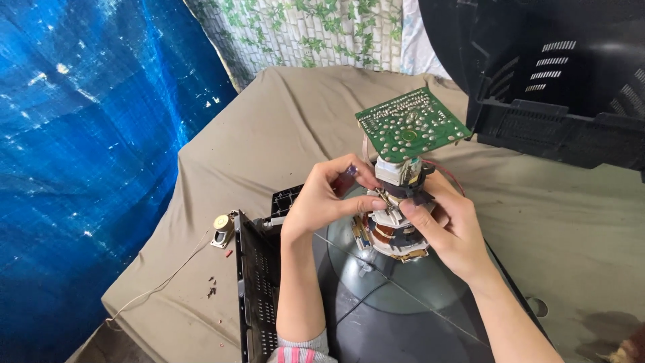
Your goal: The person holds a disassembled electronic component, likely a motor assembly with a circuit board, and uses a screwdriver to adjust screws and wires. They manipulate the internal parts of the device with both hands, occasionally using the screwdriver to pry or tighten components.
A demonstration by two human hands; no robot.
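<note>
Both hands are up at the neck of a picture tube (403,289), which lies face-down with its grey glass funnel rising toward the person. The left hand (322,202) comes in from the left with its fingers curled, thumb (366,204) stretched along to the right and fingertips pinched close together on a small metal part at the neck assembly (396,195); how hard it grips cannot be told. The right hand (447,228) cups the same assembly from the right, fingers bent around it, forefinger pressed against the white collar just below the left thumb. The two hands are almost touching there.

Below the fingers sits the deflection yoke (390,238), copper windings inside a white plastic frame, seated around the neck and resting on the funnel. Above the hands a green circuit board (410,124) is perched on the neck's end, tilted, its soldered side up (a thin reddish wire loops off to the right behind the right hand).

The tube sits in an open black frame (255,289) with vent slots, whose left edge shows beside the left forearm. The black rear casing (557,81) lies apart at the upper right, hollow side toward us; what is inside is too dark to make out. Everything rests on a tan cloth (269,134). A small speaker (222,230) with a trailing white lead lies left of the frame, a few screws (212,289) nearby.
</note>
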